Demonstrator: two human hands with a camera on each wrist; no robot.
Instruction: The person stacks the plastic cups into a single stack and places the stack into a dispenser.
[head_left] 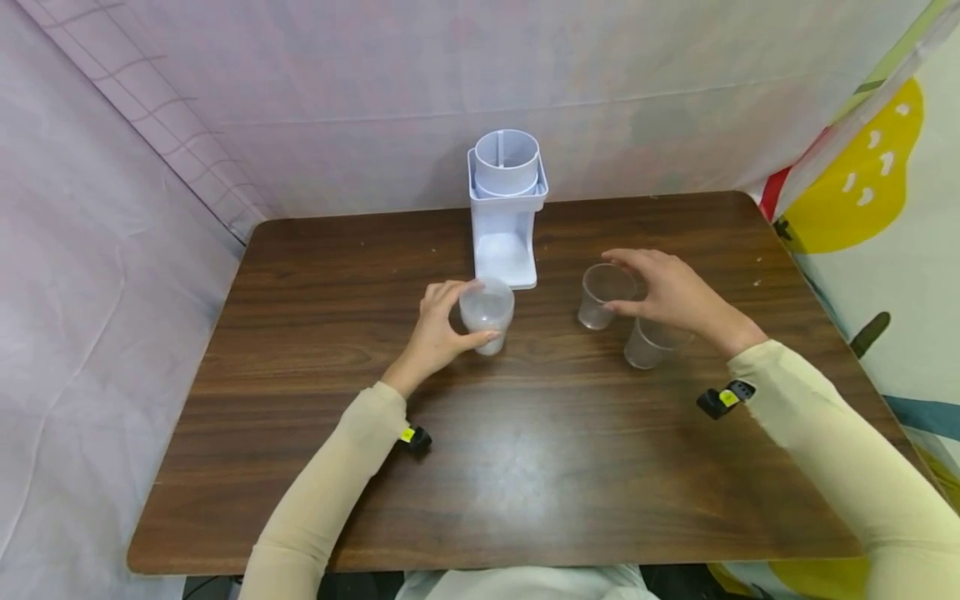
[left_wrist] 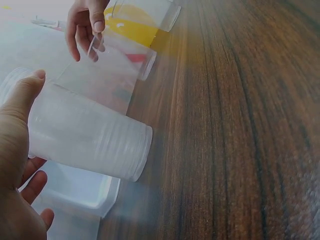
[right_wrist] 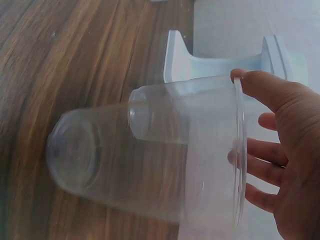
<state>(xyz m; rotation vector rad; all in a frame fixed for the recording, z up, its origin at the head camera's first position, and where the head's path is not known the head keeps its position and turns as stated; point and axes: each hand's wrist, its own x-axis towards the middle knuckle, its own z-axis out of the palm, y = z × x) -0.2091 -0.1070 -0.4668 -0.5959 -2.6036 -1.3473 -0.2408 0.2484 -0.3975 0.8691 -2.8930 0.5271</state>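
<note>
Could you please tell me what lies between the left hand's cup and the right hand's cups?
In the head view, only bare brown tabletop lies between the cup at the left hand and the two cups at the right hand.

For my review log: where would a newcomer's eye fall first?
Probably the white plastic stand topped with a white plastic cylinder, at the back of the dark brown wood-grain table. Next, the cloudy translucent plastic cup in the left grip, in front of the stand. Then the clear tapered plastic cup at the right grip, a second clear plastic cup close by.
</note>
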